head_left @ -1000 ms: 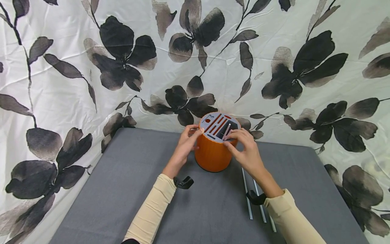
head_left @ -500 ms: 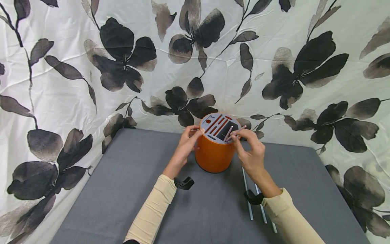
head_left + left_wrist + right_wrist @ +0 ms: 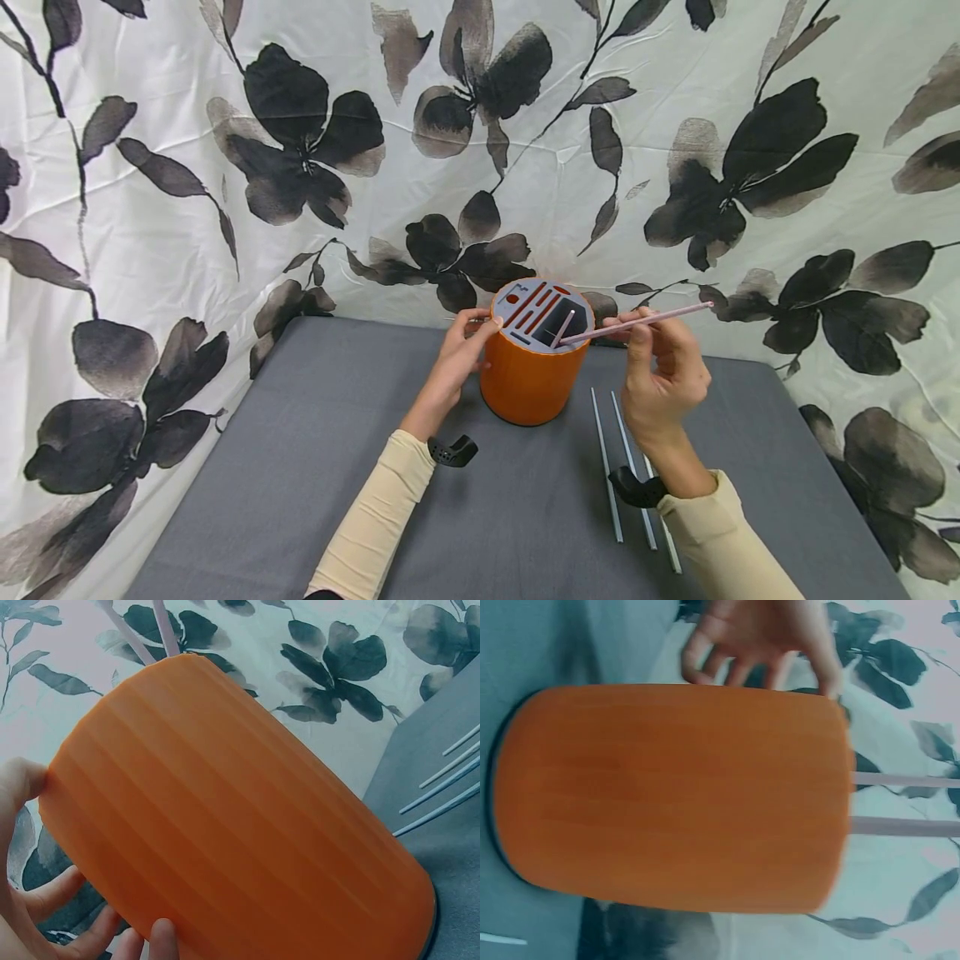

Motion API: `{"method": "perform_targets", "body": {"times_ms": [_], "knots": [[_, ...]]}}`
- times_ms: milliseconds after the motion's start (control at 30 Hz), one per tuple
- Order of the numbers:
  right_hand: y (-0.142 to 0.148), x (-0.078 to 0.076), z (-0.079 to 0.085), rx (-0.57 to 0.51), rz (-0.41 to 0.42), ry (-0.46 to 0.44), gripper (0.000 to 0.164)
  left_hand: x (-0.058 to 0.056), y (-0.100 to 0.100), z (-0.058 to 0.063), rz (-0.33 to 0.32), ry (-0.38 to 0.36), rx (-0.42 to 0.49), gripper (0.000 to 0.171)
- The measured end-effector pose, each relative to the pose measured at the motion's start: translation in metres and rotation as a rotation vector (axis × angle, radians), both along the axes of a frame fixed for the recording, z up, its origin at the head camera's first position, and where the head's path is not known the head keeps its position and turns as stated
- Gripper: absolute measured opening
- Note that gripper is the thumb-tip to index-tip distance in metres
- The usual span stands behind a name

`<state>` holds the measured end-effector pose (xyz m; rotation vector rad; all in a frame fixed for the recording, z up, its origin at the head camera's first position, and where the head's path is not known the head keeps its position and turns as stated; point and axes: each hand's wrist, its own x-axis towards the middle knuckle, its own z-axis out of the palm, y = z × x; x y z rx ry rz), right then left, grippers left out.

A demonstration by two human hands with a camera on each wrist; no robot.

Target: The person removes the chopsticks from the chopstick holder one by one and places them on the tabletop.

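Note:
An orange round knife block (image 3: 532, 383) with a grey slotted top stands upright on the table. My left hand (image 3: 461, 346) holds it by its left side near the rim, and in the left wrist view the thumb and fingertips touch the orange wall (image 3: 232, 810). To the block's right, my right hand (image 3: 667, 375) pinches a pink chopstick (image 3: 652, 318) between thumb and fingers. That chopstick slants up to the right, its low end at the top's dark opening. A second pink chopstick (image 3: 564, 328) leans in this opening. My right hand is hidden in the right wrist view.
Several pale chopsticks (image 3: 606, 467) lie side by side on the grey table (image 3: 315, 467), right of the block and partly under my right wrist. Behind the table hangs a white cloth (image 3: 585, 200) with dark flowers.
My right hand has moved right and away from the block's top, and far more of the pinched pink chopstick now shows above the opening. My left hand has stayed in place.

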<state>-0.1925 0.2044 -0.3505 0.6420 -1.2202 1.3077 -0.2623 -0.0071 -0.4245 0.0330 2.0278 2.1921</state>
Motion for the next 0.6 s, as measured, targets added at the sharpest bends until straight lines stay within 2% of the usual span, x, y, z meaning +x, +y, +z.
{"method": "perform_targets", "body": {"times_ms": [133,267,400,600], "knots": [[0.001,0.006,0.014,-0.126,0.05,0.062,0.034,0.0,0.0,-0.001,-0.003,0.001,-0.007,0.048],[0.009,0.013,0.021,-0.188,0.001,0.036,0.033,0.0,0.0,-0.001,-0.002,-0.002,-0.004,0.049],[0.026,0.024,0.018,-0.153,-0.094,-0.112,0.024,0.0,0.0,-0.001,-0.002,-0.003,-0.001,0.048],[0.071,0.039,-0.007,0.005,-0.133,-0.428,0.021,0.0,0.001,0.0,0.005,-0.002,-0.007,0.048]]}}
